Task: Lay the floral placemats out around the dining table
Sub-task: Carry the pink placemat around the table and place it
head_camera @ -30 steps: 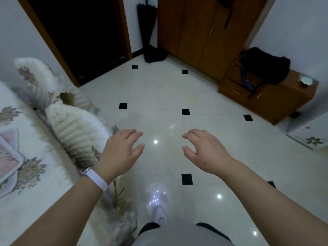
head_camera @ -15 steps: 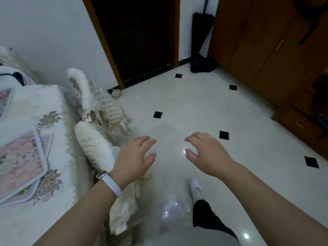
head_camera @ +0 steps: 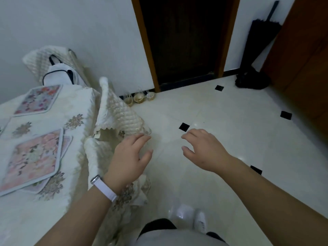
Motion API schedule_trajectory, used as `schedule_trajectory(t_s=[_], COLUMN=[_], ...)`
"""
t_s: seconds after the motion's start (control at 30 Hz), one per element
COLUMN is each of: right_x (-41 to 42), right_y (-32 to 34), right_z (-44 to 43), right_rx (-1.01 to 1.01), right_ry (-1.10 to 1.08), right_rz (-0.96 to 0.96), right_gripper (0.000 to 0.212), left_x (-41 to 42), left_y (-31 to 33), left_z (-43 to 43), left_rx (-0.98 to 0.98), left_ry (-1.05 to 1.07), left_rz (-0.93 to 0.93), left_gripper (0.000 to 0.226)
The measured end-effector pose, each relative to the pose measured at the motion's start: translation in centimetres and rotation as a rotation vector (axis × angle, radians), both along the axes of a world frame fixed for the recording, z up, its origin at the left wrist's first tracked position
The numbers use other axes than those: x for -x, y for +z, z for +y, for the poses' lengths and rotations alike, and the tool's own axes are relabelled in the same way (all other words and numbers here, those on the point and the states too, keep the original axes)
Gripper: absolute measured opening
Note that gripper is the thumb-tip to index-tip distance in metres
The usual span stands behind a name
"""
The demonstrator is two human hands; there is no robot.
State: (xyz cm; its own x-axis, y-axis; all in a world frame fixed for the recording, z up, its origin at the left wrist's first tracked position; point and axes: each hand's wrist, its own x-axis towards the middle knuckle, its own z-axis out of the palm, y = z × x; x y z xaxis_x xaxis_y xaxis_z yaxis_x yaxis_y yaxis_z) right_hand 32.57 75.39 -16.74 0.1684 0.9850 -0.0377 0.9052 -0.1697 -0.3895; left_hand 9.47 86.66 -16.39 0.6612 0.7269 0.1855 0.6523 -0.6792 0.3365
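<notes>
Since the earlier frames the view has swung left: more of the dining table (head_camera: 76, 107) is visible, and a second floral placemat (head_camera: 38, 100) has come into view at its far corner, by the wall. The left hand (head_camera: 129, 157) is palm down with fingers loosely spread, holding nothing, in front of a quilted chair cover (head_camera: 119, 114) just beside the table's edge. A white wristband (head_camera: 104, 188) is on that wrist. The right hand (head_camera: 204, 151) has fingers spread and slightly bent, holding nothing, above the tiled floor (head_camera: 230, 121), apart from the left hand. The nearest floral placemat (head_camera: 33, 158) lies flat near the chair-side edge of the table, on top of another mat whose border shows beneath it.
</notes>
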Motion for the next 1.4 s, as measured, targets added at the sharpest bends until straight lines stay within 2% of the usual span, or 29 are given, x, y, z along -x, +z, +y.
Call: schedule_trajectory(t_s=[0.13,0.37,0.6,0.7,0.9,1.17,1.4], right_x=[-0.4,1.2,2.7,5.0,12.3,22.3,28.2], right_y=[0.6,0.9,3.2,3.8,3.1,1.4,-0.9], right_z=[3.8,11.1,22.9,28.7,39.4,46.7,50.1], right_rx=[-0.019,-0.004,-0.04,-0.044,-0.022,-0.02,-0.089], right_ry=[0.105,0.292,0.447,0.482,0.661,0.942,1.179], right_rz=[0.0,-0.05,-0.165,-0.171,-0.205,-0.188,-0.217], right_gripper=[0.042,0.041,0.042,0.041,0.039,0.029,0.035], left_x=[0.9,4.1,6.3,8.4,14.8,24.5,29.7], left_y=[0.6,0.4,-1.4,-2.0,-3.8,-7.6,-9.4], left_z=[2.0,5.4,14.1,19.2,26.1,26.7,23.6], left_rx=[-0.012,-0.02,-0.083,-0.098,-0.105,0.035,0.094], left_ry=[0.1,0.257,0.329,0.374,0.518,0.816,1.01], left_rz=[0.053,-0.011,-0.051,-0.066,0.015,0.17,0.191], left_gripper=[0.046,0.044,0.04,0.04,0.04,0.041,0.044])
